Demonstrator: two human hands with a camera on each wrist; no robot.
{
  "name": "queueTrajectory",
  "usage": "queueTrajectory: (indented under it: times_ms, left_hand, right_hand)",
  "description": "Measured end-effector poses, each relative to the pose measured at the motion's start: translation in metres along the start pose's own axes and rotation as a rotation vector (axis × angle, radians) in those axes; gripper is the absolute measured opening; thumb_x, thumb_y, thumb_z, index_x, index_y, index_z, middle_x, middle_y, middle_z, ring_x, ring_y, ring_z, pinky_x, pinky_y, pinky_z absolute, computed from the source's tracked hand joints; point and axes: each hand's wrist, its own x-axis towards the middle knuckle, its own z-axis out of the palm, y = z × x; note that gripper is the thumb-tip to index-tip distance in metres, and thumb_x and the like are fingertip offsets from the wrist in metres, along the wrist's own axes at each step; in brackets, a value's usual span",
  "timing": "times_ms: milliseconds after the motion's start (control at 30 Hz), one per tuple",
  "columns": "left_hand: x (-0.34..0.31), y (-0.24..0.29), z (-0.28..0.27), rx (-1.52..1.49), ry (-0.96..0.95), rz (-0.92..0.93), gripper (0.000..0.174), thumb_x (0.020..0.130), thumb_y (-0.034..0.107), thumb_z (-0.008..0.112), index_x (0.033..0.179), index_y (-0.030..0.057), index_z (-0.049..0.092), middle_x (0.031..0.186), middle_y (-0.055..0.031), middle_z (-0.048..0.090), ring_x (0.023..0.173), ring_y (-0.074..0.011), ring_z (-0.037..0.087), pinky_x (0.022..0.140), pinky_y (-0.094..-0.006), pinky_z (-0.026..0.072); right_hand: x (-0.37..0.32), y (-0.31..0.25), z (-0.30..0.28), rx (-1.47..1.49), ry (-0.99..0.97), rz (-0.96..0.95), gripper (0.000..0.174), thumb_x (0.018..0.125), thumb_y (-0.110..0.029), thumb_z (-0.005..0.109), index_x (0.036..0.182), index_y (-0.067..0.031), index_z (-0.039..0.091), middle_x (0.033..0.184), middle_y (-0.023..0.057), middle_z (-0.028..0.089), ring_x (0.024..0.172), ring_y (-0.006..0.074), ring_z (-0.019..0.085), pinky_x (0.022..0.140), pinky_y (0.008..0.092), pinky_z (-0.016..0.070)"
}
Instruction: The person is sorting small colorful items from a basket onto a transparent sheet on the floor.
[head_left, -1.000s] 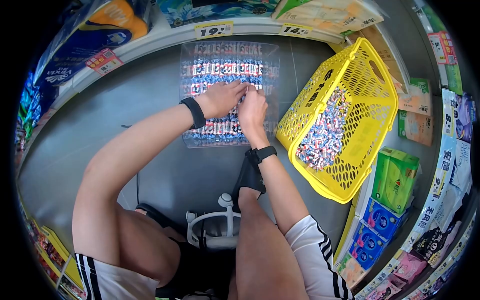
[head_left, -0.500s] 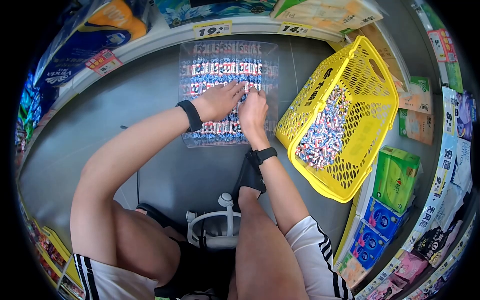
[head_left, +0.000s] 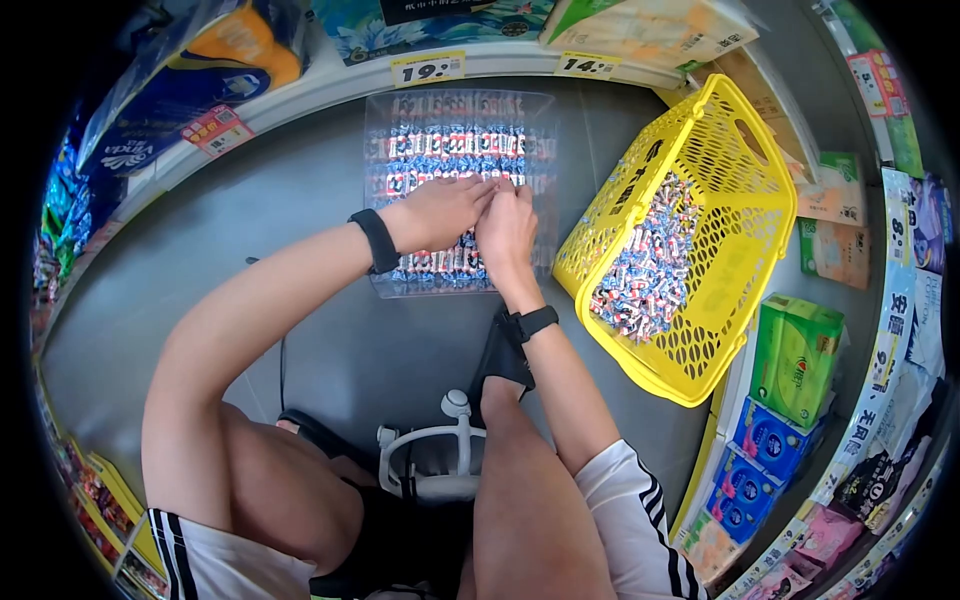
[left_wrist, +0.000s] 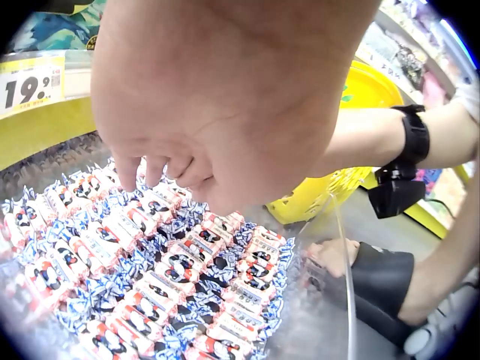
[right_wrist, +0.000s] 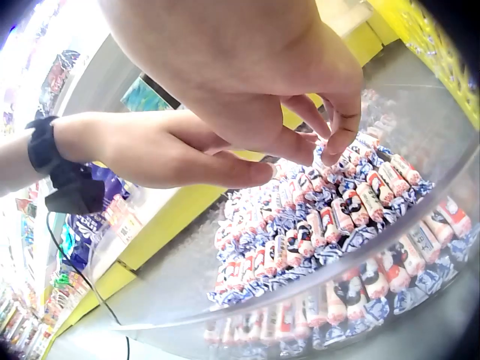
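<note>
A clear box [head_left: 460, 291] on the floor holds rows of wrapped candies [head_left: 408, 146]. Over its middle my left hand [head_left: 440, 212] lies palm down, fingers reaching toward my other hand and touching the candies. My right hand [head_left: 507, 228] is beside it, its fingers bent down at the rows. In the right wrist view, the right hand [right_wrist: 247, 82] has its thumb and fingertips at the candies [right_wrist: 322, 217], and the left hand [right_wrist: 165, 150] stretches its fingers close by. Whether a candy is between the right fingertips is hidden. Candies [left_wrist: 180, 270] fill the left wrist view below the left hand [left_wrist: 217, 97].
A yellow basket [head_left: 740, 230] with a pile of loose candies [head_left: 650, 260] leans at the right of the box. Shelves with tissue packs [head_left: 795, 360] line the right, and price tags [head_left: 428, 68] run along the back shelf. A white stool [head_left: 450, 485] stands between the legs.
Both hands have stayed over the middle of the box, with the left fingers moving slightly closer to the right ones. The head view has shifted a little.
</note>
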Motion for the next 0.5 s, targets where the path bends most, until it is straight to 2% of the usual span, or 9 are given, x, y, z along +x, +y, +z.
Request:
queueTrajectory:
  times_ms: [67, 100, 133, 167, 300, 367, 433, 500]
  left_hand:
    - [0.0, -0.001, -0.012, -0.072, 0.095, 0.06, 0.068, 0.078, 0.001, 0.072, 0.142, -0.008, 0.054, 0.136, -0.0181, 0.063, 0.129, -0.034, 0.06, 0.107, -0.0426, 0.0524]
    - [-0.002, 0.001, -0.022, -0.081, 0.159, 0.082, 0.048, 0.077, 0.0, 0.071, 0.124, -0.0052, 0.064, 0.12, -0.0148, 0.067, 0.116, -0.0328, 0.065, 0.098, -0.0414, 0.0554]
    - [-0.004, 0.005, -0.032, -0.079, 0.156, 0.086, 0.048, 0.077, 0.0, 0.071, 0.124, -0.0052, 0.064, 0.12, -0.0148, 0.067, 0.116, -0.0328, 0.065, 0.098, -0.0414, 0.0554]
    - [-0.005, 0.008, -0.041, -0.086, 0.171, 0.108, 0.042, 0.076, 0.0, 0.071, 0.117, -0.0039, 0.065, 0.116, -0.0141, 0.067, 0.114, -0.0328, 0.065, 0.096, -0.042, 0.0558]
    - [-0.011, 0.028, -0.06, -0.125, 0.198, 0.14, 0.029, 0.076, 0.001, 0.071, 0.104, -0.0017, 0.065, 0.106, -0.012, 0.065, 0.107, -0.0318, 0.066, 0.09, -0.0431, 0.0561]
    - [-0.014, 0.038, -0.065, -0.115, 0.241, 0.179, 0.027, 0.076, 0.003, 0.071, 0.102, -0.0016, 0.065, 0.104, -0.0113, 0.064, 0.103, -0.0305, 0.066, 0.089, -0.0424, 0.0559]
    - [-0.016, 0.043, -0.068, -0.027, 0.34, 0.291, 0.025, 0.077, 0.012, 0.07, 0.098, -0.0007, 0.065, 0.1, -0.0097, 0.061, 0.093, -0.0264, 0.064, 0.083, -0.0389, 0.0544]
    - [-0.021, 0.048, -0.075, 0.001, 0.361, 0.346, 0.025, 0.077, 0.014, 0.07, 0.097, -0.0004, 0.064, 0.099, -0.0093, 0.061, 0.092, -0.0256, 0.064, 0.082, -0.038, 0.0538]
  right_hand:
    - [-0.004, -0.004, -0.01, 0.036, 0.024, -0.041, 0.024, 0.088, 0.0, 0.066, 0.111, 0.009, 0.067, 0.111, 0.0315, 0.065, 0.095, 0.0504, 0.07, 0.084, 0.0549, 0.0575]
    - [-0.007, -0.006, -0.018, 0.038, 0.028, -0.036, 0.024, 0.088, 0.0, 0.066, 0.111, 0.009, 0.067, 0.111, 0.0315, 0.065, 0.095, 0.0504, 0.07, 0.084, 0.0549, 0.0575]
    - [-0.01, -0.008, -0.027, 0.048, 0.013, -0.079, 0.02, 0.088, 0.0, 0.065, 0.107, 0.0088, 0.067, 0.106, 0.0312, 0.066, 0.094, 0.0501, 0.07, 0.083, 0.055, 0.0576]
    - [-0.014, -0.009, -0.035, 0.057, -0.004, -0.12, 0.017, 0.088, 0.001, 0.064, 0.103, 0.0087, 0.068, 0.1, 0.0309, 0.068, 0.092, 0.0497, 0.07, 0.082, 0.0551, 0.0578]
    - [-0.027, -0.011, -0.068, 0.099, -0.131, -0.104, 0.02, 0.087, -0.004, 0.064, 0.101, 0.0085, 0.069, 0.097, 0.0311, 0.069, 0.096, 0.0493, 0.069, 0.084, 0.0558, 0.0556]
    - [-0.036, -0.013, -0.084, 0.071, -0.171, -0.178, 0.012, 0.084, 0.004, 0.063, 0.093, 0.0095, 0.067, 0.088, 0.0294, 0.07, 0.089, 0.0466, 0.07, 0.082, 0.054, 0.0576]
    - [-0.047, -0.017, -0.106, 0.082, -0.169, -0.227, 0.011, 0.083, 0.004, 0.063, 0.091, 0.0097, 0.066, 0.089, 0.0294, 0.07, 0.089, 0.0463, 0.07, 0.083, 0.0536, 0.0574]
    - [-0.061, -0.015, -0.121, 0.091, -0.183, -0.304, 0.011, 0.084, 0.003, 0.066, 0.093, 0.0096, 0.065, 0.094, 0.0291, 0.069, 0.093, 0.045, 0.069, 0.085, 0.0523, 0.0562]
